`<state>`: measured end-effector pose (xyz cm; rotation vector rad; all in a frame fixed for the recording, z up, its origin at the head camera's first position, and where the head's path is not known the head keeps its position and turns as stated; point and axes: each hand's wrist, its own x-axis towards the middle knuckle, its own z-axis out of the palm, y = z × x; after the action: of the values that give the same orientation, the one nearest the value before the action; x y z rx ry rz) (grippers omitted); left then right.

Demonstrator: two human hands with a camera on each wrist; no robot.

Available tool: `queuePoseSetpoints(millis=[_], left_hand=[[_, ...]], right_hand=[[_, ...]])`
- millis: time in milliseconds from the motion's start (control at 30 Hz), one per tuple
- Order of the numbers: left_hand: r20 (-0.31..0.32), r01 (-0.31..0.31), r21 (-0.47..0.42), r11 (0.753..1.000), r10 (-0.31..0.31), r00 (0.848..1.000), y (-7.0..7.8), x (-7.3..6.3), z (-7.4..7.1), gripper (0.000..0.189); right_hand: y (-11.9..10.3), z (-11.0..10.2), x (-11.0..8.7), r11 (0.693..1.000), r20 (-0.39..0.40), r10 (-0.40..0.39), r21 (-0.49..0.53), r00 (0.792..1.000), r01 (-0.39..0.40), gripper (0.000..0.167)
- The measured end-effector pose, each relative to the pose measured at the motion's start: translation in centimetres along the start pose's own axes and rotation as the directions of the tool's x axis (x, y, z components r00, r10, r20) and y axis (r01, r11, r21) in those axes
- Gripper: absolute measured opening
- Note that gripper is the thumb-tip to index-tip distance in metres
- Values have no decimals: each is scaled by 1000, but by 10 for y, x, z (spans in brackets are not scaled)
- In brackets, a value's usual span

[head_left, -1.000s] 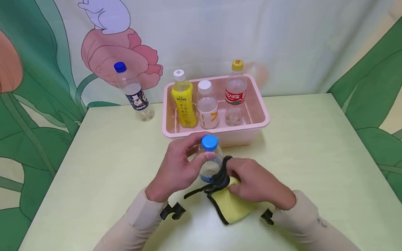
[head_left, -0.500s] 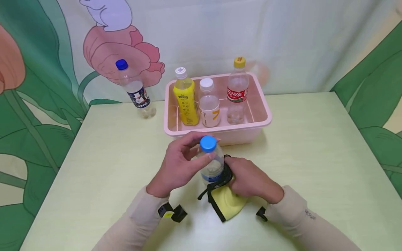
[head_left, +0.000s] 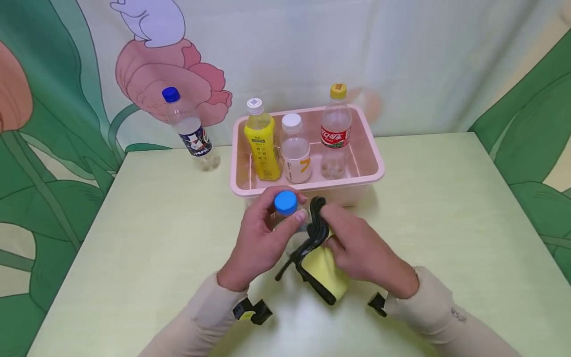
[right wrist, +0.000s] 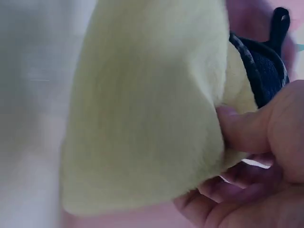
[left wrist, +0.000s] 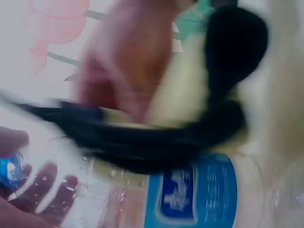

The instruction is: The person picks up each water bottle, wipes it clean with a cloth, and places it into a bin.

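My left hand (head_left: pixel 263 238) grips a clear plastic bottle with a blue cap (head_left: pixel 286 203) near its top, thumb on the near side. In the left wrist view the bottle's blue label (left wrist: pixel 197 192) shows beneath the cloth. A yellow cloth with a black edge (head_left: pixel 327 272) is pinched in my right hand (head_left: pixel 363 245), just right of the bottle. The right wrist view has the folded cloth (right wrist: pixel 147 114) between thumb and fingers, its dark trim beyond. In the head view the cloth hides part of the bottle's lower body; whether it touches the bottle I cannot tell.
Behind my hands stands a pink bin (head_left: pixel 308 187) holding a yellow bottle (head_left: pixel 263 148), a white-capped bottle (head_left: pixel 296 153) and a yellow-capped bottle with a red label (head_left: pixel 335 136). A blue-capped Pepsi bottle (head_left: pixel 196 141) stands left of it on the pale table (head_left: pixel 156 238).
My right hand has lifted the black-edged end of the cloth higher along the bottle. The bottle's cap has shifted a little to the left with my left hand.
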<state>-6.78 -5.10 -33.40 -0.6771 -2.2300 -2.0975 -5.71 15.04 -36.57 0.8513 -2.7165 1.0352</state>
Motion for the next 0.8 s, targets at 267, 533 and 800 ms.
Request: queuePoseSetpoints(millis=[267,533,800], left_hand=[[152,-7,-35,999,12,988,-2,5,-14,34],[92,213,154,965,-229,969,9,-2,-20,43],[30,125,26,992,-126,992,-4,-9,-15,38]], right_hand=[[19,29,-18,987,189,156,17,970,-162,31],[-12,1,-5,986,-218,-156,23,963,165,38],[18,39,-14,997,172,78,-10,982,-78,25]])
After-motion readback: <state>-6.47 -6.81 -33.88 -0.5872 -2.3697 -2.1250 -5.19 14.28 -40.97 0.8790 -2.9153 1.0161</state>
